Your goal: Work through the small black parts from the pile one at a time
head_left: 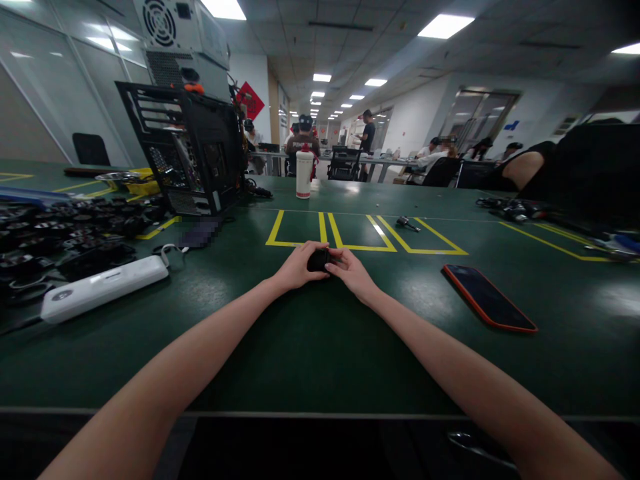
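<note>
Both my hands meet over the green table, just in front of the yellow tape rectangles. My left hand [299, 268] curls around a small black object [317, 261], thumb below and fingers above. From the other side my right hand [351, 272] pinches the same object's right edge with thumb and fingertips. Its exact kind cannot be made out, as the fingers cover much of it. A small dark part with a metallic end [407, 225] lies inside the right-hand tape rectangle, beyond my right hand.
Right of my arm lies an orange-cased phone [490, 299]. A white power strip [105, 289] and a heap of black parts [65, 230] fill the left. An open computer case [195, 147] and a white cup [303, 175] stand farther back. A person in black [575, 160] is at right.
</note>
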The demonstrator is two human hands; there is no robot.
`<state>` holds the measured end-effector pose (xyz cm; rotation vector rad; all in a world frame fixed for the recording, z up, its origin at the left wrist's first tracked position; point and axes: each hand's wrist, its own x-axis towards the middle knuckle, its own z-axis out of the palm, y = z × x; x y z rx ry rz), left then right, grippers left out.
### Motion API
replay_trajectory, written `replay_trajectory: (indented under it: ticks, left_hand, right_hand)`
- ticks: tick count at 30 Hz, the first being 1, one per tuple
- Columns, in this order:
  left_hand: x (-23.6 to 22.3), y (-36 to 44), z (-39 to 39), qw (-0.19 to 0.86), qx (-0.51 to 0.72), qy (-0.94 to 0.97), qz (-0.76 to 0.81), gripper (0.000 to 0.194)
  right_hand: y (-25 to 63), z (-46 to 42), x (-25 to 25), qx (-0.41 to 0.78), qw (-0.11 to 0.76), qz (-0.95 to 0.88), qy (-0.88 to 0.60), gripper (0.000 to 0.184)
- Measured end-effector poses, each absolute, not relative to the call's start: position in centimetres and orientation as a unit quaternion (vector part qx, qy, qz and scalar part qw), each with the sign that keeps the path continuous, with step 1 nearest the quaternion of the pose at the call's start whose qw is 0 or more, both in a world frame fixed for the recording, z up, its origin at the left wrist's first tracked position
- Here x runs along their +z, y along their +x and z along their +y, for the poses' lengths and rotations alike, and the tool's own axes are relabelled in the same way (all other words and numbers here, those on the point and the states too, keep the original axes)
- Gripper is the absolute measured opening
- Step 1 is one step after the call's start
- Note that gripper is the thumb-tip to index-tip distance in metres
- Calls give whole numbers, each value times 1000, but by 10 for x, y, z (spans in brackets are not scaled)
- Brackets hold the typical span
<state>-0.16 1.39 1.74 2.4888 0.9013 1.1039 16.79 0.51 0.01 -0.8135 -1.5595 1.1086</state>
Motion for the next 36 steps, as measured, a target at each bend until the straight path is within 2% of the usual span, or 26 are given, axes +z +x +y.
replay_trajectory:
  ticks: [7,12,18,25,30,36]
  left_hand:
    - [17,0,16,125,383,860,314,59]
    - [17,-2,16,121,381,863,309,59]
    - [18,-2,15,130,380,862,309,58]
    - [19,-1,14,130,377,860,317,59]
    - [18,-2,14,130,377,861,315,59]
    - [16,-1,16,125,383,860,312,58]
  right_hand:
    - [165,5,1,418,529,-652,-347,17]
    - [166,9,1,408,512,-655,-377,30]
    - [168,5,-1,441,498,-660,-350,28]
    - [166,5,1,403,517,-662,-362,16]
    - [167,10,0,404,505,-651,-397,28]
    - [168,4,-1,444,503,-656,-346,28]
